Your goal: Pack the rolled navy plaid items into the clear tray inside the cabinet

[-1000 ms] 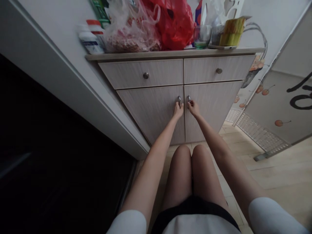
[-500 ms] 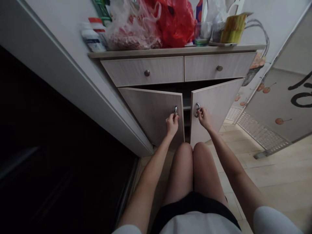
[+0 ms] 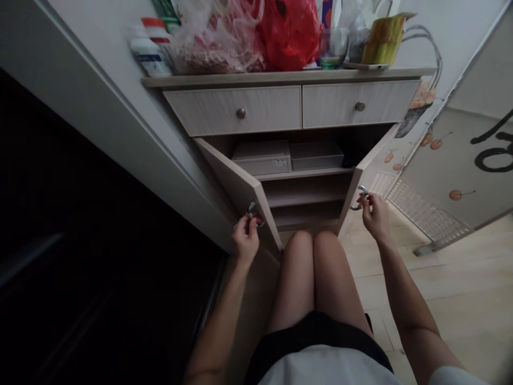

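My left hand [image 3: 246,239] is closed around the curved metal handle [image 3: 251,208] of the left cabinet door [image 3: 236,179]. On the other side, my right hand [image 3: 375,215] grips the matching handle [image 3: 364,190] of the right cabinet door [image 3: 371,155]. Both doors stand swung outward toward me, one on each side of my knees. Between them the inside of the cabinet shows: two flat grey boxes [image 3: 262,158] [image 3: 316,155] sit side by side on the upper shelf [image 3: 304,175]. A lower shelf [image 3: 308,193] is in shadow beneath them.
Two drawers [image 3: 260,104] with round knobs lie above the doors. The top holds white bottles [image 3: 150,56], a pink-white plastic bag [image 3: 220,48], a red bag [image 3: 290,37], a glass [image 3: 334,48] and a yellow packet [image 3: 382,43]. A printed panel [image 3: 460,160] stands at the right.
Both doors have swung wider, my hands moving apart and toward me with the handles. The grey boxes and shelves inside have come into view.
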Demonstrator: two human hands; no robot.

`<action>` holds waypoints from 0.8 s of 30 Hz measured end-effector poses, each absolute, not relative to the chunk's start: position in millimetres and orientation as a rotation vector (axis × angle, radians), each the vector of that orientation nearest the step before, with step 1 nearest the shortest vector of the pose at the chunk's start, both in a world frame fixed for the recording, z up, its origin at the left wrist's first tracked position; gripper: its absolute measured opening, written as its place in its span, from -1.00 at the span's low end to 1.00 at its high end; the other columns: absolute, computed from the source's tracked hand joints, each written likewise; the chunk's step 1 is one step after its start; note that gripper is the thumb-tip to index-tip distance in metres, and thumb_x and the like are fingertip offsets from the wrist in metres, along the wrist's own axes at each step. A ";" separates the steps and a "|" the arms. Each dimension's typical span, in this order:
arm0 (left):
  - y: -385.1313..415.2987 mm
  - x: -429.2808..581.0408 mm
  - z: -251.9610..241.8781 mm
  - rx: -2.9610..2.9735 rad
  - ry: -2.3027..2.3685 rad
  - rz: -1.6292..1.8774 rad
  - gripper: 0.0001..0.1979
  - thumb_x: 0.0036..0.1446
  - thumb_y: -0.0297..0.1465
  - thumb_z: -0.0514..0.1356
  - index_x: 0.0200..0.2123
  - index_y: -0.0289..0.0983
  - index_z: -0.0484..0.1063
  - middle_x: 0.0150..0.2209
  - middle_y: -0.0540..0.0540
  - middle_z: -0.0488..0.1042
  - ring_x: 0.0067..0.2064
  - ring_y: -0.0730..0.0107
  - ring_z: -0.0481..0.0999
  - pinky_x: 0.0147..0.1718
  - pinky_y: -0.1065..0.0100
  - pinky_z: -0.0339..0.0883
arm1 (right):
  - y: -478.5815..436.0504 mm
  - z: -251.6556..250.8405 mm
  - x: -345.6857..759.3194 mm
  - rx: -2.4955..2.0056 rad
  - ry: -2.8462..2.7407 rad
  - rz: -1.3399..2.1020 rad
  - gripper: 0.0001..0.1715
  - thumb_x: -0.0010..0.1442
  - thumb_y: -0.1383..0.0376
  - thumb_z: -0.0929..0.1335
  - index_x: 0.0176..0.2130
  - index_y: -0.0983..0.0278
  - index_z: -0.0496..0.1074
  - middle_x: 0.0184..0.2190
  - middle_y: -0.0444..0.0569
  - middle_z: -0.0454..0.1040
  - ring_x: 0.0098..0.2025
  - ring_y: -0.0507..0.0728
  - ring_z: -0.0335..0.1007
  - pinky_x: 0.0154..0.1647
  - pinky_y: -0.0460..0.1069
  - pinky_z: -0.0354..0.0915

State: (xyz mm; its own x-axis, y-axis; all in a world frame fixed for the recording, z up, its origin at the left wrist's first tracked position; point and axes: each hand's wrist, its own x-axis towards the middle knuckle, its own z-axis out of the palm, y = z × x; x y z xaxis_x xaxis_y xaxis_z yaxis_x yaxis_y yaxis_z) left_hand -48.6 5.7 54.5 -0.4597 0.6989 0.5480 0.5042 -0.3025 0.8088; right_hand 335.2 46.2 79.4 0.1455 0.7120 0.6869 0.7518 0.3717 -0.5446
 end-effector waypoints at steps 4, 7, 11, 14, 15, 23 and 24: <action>-20.1 -76.7 51.3 1.409 1.855 2.024 -0.53 0.10 0.06 0.19 -0.25 -0.25 0.49 -0.33 -0.20 0.59 -0.29 0.17 0.61 -0.23 0.20 0.51 | 23.8 77.2 362.2 -1.345 -1.523 -0.048 -0.64 0.38 0.10 0.18 -0.10 0.21 0.46 -0.29 0.05 0.55 -0.28 0.19 0.41 -0.19 0.10 0.30; -35.9 -103.8 48.1 1.277 1.969 2.128 -0.51 0.05 0.06 0.22 -0.29 -0.29 0.48 -0.35 -0.20 0.57 -0.32 0.20 0.59 -0.29 0.24 0.51 | 10.3 71.3 388.0 -1.398 -1.475 -0.095 -0.64 0.36 0.09 0.20 -0.16 0.23 0.45 -0.27 0.06 0.53 -0.23 0.18 0.41 -0.15 0.10 0.29; -50.3 -147.9 43.3 1.134 2.119 2.235 -0.58 -0.02 -0.02 0.24 -0.32 -0.28 0.49 -0.36 -0.16 0.57 -0.30 0.20 0.58 -0.28 0.23 0.51 | -5.9 66.7 427.5 -1.576 -1.326 -0.172 -0.60 0.31 0.02 0.18 -0.23 0.25 0.40 -0.32 0.09 0.48 -0.25 0.22 0.38 -0.21 0.10 0.26; -56.9 -181.6 42.9 1.035 2.199 2.296 -0.62 -0.13 -0.03 0.26 -0.40 -0.22 0.47 -0.45 -0.07 0.53 -0.36 0.19 0.54 -0.31 0.15 0.51 | -15.4 69.7 457.6 -1.686 -1.249 -0.181 -0.61 0.25 0.01 0.17 -0.28 0.23 0.35 -0.39 0.08 0.43 -0.32 0.21 0.32 -0.32 0.07 0.20; -58.6 -191.6 44.0 0.993 2.225 2.304 -0.64 -0.17 -0.03 0.27 -0.44 -0.20 0.46 -0.49 -0.03 0.50 -0.39 0.20 0.52 -0.32 0.12 0.51 | -17.5 71.2 467.6 -1.713 -1.238 -0.175 -0.62 0.22 0.00 0.17 -0.30 0.22 0.33 -0.42 0.06 0.41 -0.35 0.20 0.30 -0.36 0.06 0.17; -66.3 -237.2 68.2 0.764 2.252 2.306 -0.59 -0.37 -0.04 0.36 -0.68 -0.17 0.29 -0.67 0.12 0.27 -0.53 0.43 0.22 -0.36 0.14 0.41 | -18.2 79.3 530.7 -1.782 -1.013 -0.082 -0.61 0.04 -0.08 0.29 -0.51 0.17 0.30 -0.61 -0.06 0.24 -0.51 0.11 0.14 -0.43 0.06 0.11; -66.3 -240.0 71.1 0.739 2.250 2.320 -0.56 -0.40 -0.03 0.37 -0.70 -0.18 0.25 -0.67 0.12 0.26 -0.52 0.43 0.22 -0.35 0.13 0.40 | -16.9 81.1 534.3 -1.758 -0.955 -0.059 -0.58 0.01 -0.10 0.32 -0.53 0.16 0.30 -0.61 -0.06 0.24 -0.52 0.10 0.12 -0.44 0.07 0.11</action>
